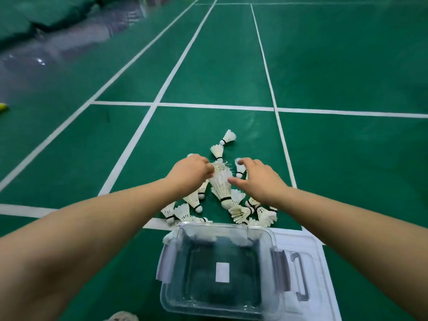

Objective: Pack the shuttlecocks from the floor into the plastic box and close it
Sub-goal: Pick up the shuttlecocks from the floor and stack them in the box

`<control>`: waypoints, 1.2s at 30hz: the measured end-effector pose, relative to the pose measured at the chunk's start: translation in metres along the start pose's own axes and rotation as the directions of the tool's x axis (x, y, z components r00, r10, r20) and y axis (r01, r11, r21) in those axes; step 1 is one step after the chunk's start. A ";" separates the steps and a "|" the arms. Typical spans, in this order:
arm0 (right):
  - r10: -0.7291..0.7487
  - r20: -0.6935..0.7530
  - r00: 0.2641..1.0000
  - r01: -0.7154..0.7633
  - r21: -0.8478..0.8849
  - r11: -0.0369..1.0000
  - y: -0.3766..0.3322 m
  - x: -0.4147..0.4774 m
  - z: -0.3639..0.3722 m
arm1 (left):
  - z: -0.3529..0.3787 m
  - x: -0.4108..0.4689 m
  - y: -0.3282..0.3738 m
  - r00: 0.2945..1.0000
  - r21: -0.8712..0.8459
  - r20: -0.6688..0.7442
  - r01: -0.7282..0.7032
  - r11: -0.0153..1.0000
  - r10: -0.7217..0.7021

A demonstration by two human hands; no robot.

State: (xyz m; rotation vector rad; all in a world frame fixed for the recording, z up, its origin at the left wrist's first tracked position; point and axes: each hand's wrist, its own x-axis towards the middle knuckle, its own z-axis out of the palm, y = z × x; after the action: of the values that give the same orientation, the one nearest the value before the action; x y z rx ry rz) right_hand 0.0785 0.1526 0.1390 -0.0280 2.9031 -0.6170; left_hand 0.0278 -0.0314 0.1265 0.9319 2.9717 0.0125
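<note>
- Left hand (190, 173): fingers curled, pinching the feather rim of the centre shuttlecock (221, 185), which sits beyond the far wall of the plastic box (176, 306).
- Right hand (260, 179): the thumb touches the same feather skirt and the other fingers arch over a smaller shuttlecock behind it. Whether this hand has a hold on anything cannot be told.
- Centre shuttlecock: cork end points toward the box, feathers point away from it.
- Remaining shuttlecocks (240, 212): a loose pile on the floor (92, 147) just beyond the box's far wall. The nearest lie against or just beside that wall, and 2 lie farther out.
- Box: open, showing only a white label (222, 272) on its base. The lid (310, 246) lies flat on the floor against the box's right side, handle up.
- Handling (judgement): each shuttlecock is very light. The feathers look thin and easily crushed, and the cork is the firm part. Take hold at the cork or the dark band above it, or cup the skirt loosely without squeezing.
- Edges: the box rim stands above the floor, so lift each load over the far wall instead of dragging it. Latch flaps project from the left and right walls.
- Room: open floor lies beyond and left of the box. The lid occupies the right side.
</note>
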 end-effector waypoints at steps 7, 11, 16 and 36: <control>0.078 0.124 0.989 -0.123 0.405 0.906 -0.029 -0.020 0.001 | -0.044 -0.043 0.026 0.997 0.044 -0.065 -0.042 0.998 0.045; 0.016 0.144 0.989 -0.090 0.521 0.849 -0.050 -0.023 -0.008 | -0.069 -0.069 0.025 0.990 0.073 -0.135 -0.033 0.997 0.043; -0.053 0.100 0.994 -0.003 0.497 0.868 -0.070 -0.030 -0.021 | -0.089 -0.085 0.014 0.981 0.084 -0.192 0.054 0.995 -0.037; 0.506 0.269 0.820 -0.534 0.676 0.507 -0.019 -0.061 0.177 | 0.058 -0.099 0.000 0.970 -0.156 0.108 0.234 0.960 -0.219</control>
State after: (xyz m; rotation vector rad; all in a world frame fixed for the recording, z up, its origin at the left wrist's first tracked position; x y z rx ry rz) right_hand 0.1686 0.0678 -0.0028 0.8988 2.1874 -1.5416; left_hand 0.1108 -0.0879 0.0712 0.5540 2.9185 0.2070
